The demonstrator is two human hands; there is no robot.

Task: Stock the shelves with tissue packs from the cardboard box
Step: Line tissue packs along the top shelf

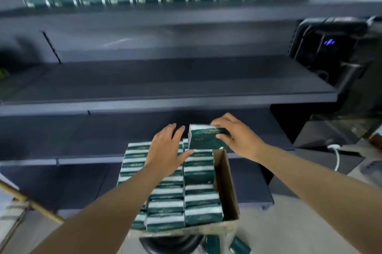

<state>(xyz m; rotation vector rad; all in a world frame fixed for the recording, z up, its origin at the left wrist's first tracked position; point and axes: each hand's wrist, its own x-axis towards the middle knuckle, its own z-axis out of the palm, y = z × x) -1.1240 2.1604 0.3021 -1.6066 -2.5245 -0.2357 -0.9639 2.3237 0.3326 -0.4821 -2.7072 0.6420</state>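
Right hand (239,138) grip pinching one tissue pack (204,138), raised above far end of cardboard box (227,187). Left hand (167,150) spread flat over boxed packs (186,202), just beside raised pack. Shelf (165,80) behind.

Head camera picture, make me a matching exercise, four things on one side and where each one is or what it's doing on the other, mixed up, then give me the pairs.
Things:
1. right hand
2. left hand
3. cardboard box
4. top shelf

States:
A. carries a row of upright green packs
B. grips one tissue pack lifted above the box
C. open, fingers straight, over the packs in the box
D. holds rows of green and white packs

Pairs: 1-B, 2-C, 3-D, 4-A
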